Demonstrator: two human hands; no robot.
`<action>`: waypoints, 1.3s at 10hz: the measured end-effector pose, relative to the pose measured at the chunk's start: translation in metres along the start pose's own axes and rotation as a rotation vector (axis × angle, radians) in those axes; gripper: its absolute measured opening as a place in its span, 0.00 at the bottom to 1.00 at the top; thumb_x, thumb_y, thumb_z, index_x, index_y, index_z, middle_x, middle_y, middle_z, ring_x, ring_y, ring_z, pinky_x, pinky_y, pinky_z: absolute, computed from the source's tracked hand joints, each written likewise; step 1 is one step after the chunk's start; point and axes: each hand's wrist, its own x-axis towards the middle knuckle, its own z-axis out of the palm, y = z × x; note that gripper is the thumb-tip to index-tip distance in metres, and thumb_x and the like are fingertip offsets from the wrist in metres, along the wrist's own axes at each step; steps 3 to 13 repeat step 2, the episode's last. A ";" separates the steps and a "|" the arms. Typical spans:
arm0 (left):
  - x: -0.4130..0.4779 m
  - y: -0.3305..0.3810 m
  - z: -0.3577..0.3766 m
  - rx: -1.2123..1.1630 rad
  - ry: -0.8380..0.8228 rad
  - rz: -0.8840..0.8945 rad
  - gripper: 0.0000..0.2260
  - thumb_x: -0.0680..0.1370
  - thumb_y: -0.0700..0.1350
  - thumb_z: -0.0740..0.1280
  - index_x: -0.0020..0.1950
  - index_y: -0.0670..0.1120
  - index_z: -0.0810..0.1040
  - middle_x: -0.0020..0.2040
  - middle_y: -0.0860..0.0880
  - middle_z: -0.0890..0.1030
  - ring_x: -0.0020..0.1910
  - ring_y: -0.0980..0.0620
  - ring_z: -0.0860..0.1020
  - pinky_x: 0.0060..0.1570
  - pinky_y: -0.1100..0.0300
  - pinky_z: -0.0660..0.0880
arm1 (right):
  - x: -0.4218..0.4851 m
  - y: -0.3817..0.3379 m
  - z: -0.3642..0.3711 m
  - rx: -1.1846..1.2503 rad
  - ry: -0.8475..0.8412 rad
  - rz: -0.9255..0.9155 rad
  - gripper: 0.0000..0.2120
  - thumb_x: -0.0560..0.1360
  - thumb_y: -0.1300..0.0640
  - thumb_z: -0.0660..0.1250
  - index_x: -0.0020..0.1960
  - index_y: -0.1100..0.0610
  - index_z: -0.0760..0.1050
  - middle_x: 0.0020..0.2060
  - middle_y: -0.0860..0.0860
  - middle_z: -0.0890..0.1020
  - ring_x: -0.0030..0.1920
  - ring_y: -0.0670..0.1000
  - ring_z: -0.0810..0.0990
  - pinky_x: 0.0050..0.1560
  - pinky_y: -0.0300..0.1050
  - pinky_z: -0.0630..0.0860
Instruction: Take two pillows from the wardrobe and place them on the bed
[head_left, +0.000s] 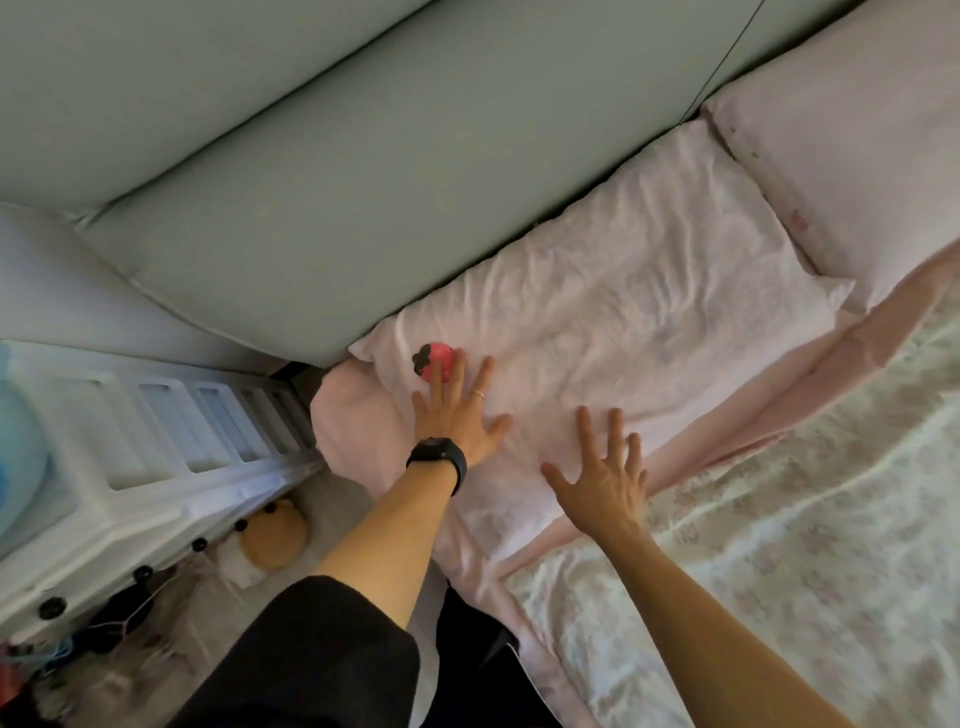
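Observation:
A pale pink pillow (613, 312) lies flat on the bed against the grey-green padded headboard (322, 171). A red strawberry patch (435, 358) marks its left end. A second pink pillow (841, 156) lies beside it at the upper right, also along the headboard. My left hand (457, 410), with a black watch on the wrist, rests flat on the near pillow's left end, fingers spread, touching the strawberry patch. Fingers apart, my right hand (602, 478) lies flat on the near pillow's lower edge. Neither hand holds anything.
A floral quilt (753, 545) covers the bed at the lower right, with a pink sheet edge (727, 415) between it and the pillows. A white slatted rail (156, 441) stands left of the bed. A yellow plush toy (272, 535) lies on the floor beside it.

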 end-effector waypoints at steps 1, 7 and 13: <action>-0.001 0.010 -0.008 0.082 -0.105 -0.062 0.36 0.80 0.62 0.59 0.80 0.58 0.40 0.81 0.48 0.38 0.80 0.40 0.39 0.73 0.32 0.48 | -0.002 0.007 -0.017 -0.009 -0.120 -0.052 0.36 0.79 0.38 0.60 0.81 0.40 0.46 0.82 0.51 0.41 0.81 0.61 0.49 0.77 0.59 0.56; -0.019 0.034 -0.035 0.234 -0.157 -0.025 0.31 0.81 0.55 0.60 0.81 0.52 0.51 0.81 0.45 0.52 0.79 0.41 0.51 0.74 0.35 0.52 | -0.020 0.006 -0.053 0.070 -0.102 -0.100 0.25 0.81 0.45 0.61 0.77 0.48 0.65 0.79 0.53 0.64 0.75 0.56 0.66 0.74 0.51 0.64; -0.019 0.034 -0.035 0.234 -0.157 -0.025 0.31 0.81 0.55 0.60 0.81 0.52 0.51 0.81 0.45 0.52 0.79 0.41 0.51 0.74 0.35 0.52 | -0.020 0.006 -0.053 0.070 -0.102 -0.100 0.25 0.81 0.45 0.61 0.77 0.48 0.65 0.79 0.53 0.64 0.75 0.56 0.66 0.74 0.51 0.64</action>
